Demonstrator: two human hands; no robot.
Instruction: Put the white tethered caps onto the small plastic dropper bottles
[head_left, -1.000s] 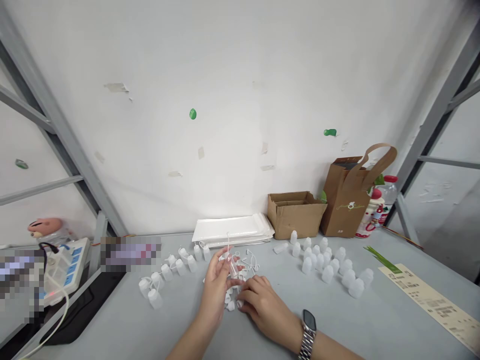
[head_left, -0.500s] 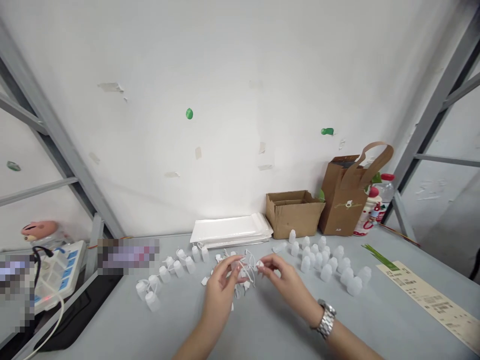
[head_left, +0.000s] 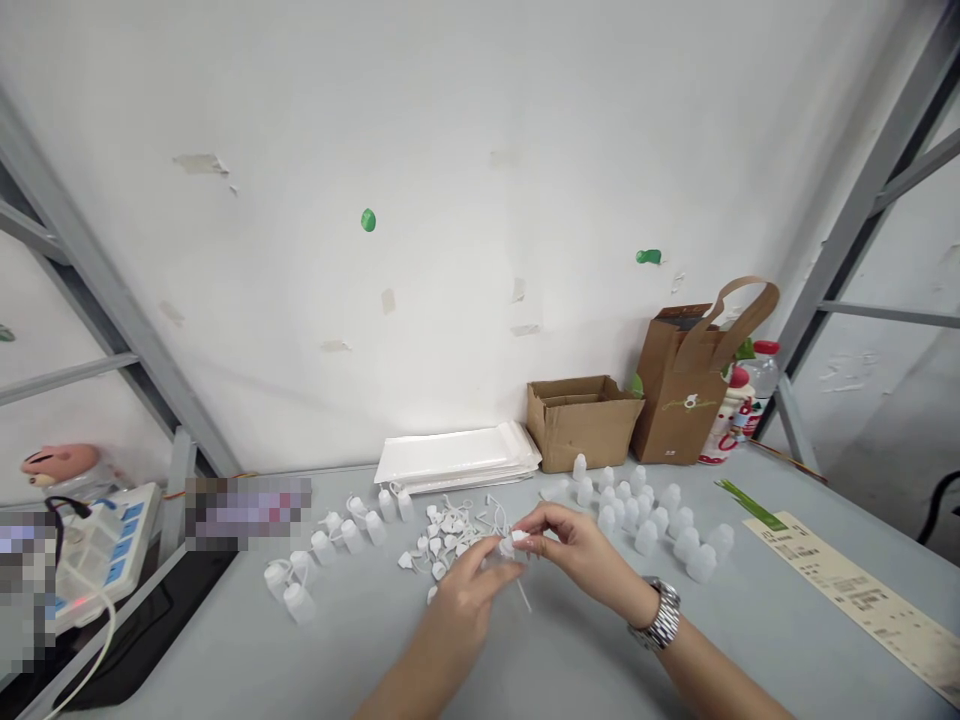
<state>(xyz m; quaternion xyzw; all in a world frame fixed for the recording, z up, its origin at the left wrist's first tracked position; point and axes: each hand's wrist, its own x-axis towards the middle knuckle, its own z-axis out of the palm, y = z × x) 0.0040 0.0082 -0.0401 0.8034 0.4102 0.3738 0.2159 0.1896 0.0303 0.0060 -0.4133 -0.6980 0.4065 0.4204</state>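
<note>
My left hand (head_left: 474, 590) and my right hand (head_left: 568, 545) meet over the table, fingertips pinched together on a small white strapped cap (head_left: 517, 541). A thin white strap (head_left: 524, 597) hangs below the fingers. The fingertips partly hide what they hold, so I cannot tell whether it is one cap or two. Just behind my left hand lies a loose heap of white caps with thin straps (head_left: 448, 530). A silver watch (head_left: 657, 613) is on my right wrist.
Translucent small bottles (head_left: 646, 538) stand in a group at right. Bottles with strapped caps (head_left: 322, 546) stand at left. Behind are white padded envelopes (head_left: 450, 458), a cardboard box (head_left: 585, 436) and a brown bag (head_left: 671, 400). A power strip (head_left: 124, 550) lies far left.
My hands have come together, the left moving right and down, onto one spot between them. The left hand has moved off the cap heap, showing more of it. The view has shifted slightly.
</note>
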